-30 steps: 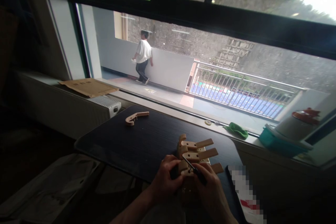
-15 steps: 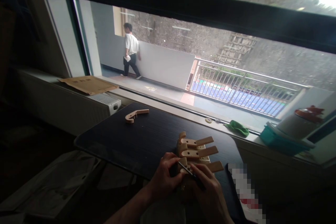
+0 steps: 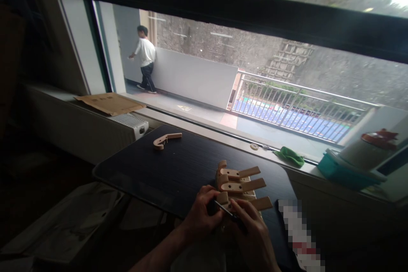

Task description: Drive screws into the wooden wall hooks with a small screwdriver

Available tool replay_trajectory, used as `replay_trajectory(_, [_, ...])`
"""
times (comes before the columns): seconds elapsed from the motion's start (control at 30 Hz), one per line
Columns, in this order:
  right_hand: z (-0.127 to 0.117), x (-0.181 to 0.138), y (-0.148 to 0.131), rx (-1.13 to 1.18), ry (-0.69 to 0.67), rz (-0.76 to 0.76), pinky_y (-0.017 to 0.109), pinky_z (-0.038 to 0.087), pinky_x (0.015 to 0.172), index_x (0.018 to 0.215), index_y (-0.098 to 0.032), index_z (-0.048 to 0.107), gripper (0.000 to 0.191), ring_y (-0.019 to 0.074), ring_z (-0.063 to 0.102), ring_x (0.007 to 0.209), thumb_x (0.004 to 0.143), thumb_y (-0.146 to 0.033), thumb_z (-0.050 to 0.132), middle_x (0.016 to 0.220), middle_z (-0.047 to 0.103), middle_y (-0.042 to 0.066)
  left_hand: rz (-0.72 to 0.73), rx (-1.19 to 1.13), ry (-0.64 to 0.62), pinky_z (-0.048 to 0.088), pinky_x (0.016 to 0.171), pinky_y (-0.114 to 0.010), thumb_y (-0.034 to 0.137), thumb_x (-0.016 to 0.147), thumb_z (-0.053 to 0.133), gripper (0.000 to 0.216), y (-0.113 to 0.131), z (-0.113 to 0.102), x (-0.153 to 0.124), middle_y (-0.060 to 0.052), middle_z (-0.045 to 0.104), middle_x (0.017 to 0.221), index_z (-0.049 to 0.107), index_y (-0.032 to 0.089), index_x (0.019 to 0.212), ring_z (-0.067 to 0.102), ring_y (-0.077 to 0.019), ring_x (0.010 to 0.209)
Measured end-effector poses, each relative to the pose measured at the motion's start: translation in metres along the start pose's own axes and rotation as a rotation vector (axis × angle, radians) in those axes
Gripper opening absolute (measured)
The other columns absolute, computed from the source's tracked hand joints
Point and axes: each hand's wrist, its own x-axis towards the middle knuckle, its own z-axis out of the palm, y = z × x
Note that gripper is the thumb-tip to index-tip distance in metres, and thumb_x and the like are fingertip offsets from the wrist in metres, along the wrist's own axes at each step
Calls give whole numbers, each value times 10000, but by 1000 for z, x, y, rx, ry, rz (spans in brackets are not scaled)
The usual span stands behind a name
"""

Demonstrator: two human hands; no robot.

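Note:
A wooden rack lies at the front right of the dark table, bearing wooden hooks (image 3: 242,186) with screw holes and flat tails pointing right. Over its nearest hook (image 3: 223,198), my right hand (image 3: 255,226) is closed round the dark handle of a screwdriver (image 3: 225,209). The thin metal shaft slants up and left, its end beside my left fingers. My left hand (image 3: 204,209) is curled against the left side of that nearest hook, thumb and forefinger by the shaft. My hands hide the rack's lower part. A loose wooden hook (image 3: 172,136) with screws sticking out lies farther back.
A brown envelope (image 3: 110,103) lies on the sill above a white radiator (image 3: 129,123). Along the right sill are a green cloth (image 3: 289,156) and a teal box (image 3: 346,172). A blurred flat object (image 3: 298,231) borders the table's right side. Outside the window a person (image 3: 146,57) walks.
The screwdriver and my right hand have shifted slightly down and left. My left hand stays by the nearest hook. Outside, the person has walked farther left.

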Motion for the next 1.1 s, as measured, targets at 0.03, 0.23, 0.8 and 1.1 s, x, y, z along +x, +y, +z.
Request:
replay_trajectory(0.03, [0, 0, 0, 2, 3, 1, 304, 506, 802, 1152, -275, 620, 404, 198, 605, 964, 770, -173, 538, 1092, 633, 42, 1, 0, 13, 451, 901, -341, 144, 666, 630, 268, 0, 0, 0, -56, 574, 1001, 612, 186, 931, 527, -207, 984])
replay_trajectory(0.23, [2, -3, 4, 22, 12, 12, 309, 512, 801, 1149, -278, 627, 393, 208, 604, 977, 774, -198, 542, 1083, 630, 48, -23, -71, 42, 440, 930, -344, 146, 669, 636, 398, 0, 4, -1, -58, 575, 1070, 566, 200, 1058, 539, -210, 1026])
replay_trajectory(0.8, [-4, -1, 8, -33, -51, -58, 258, 528, 804, 1202, -314, 595, 461, 187, 612, 990, 764, -170, 607, 1111, 635, 23, -74, -126, 74, 475, 817, -286, 163, 717, 616, 245, 9, 18, 9, -32, 575, 923, 612, 213, 958, 571, -180, 885])
replay_trajectory(1.1, [-1, -1, 12, -60, -53, -102, 279, 524, 821, 1211, -285, 584, 434, 192, 602, 1018, 789, -181, 587, 1127, 634, 40, -68, -115, 85, 469, 816, -273, 173, 727, 611, 199, 5, 20, 10, -19, 569, 908, 606, 215, 922, 568, -169, 871])
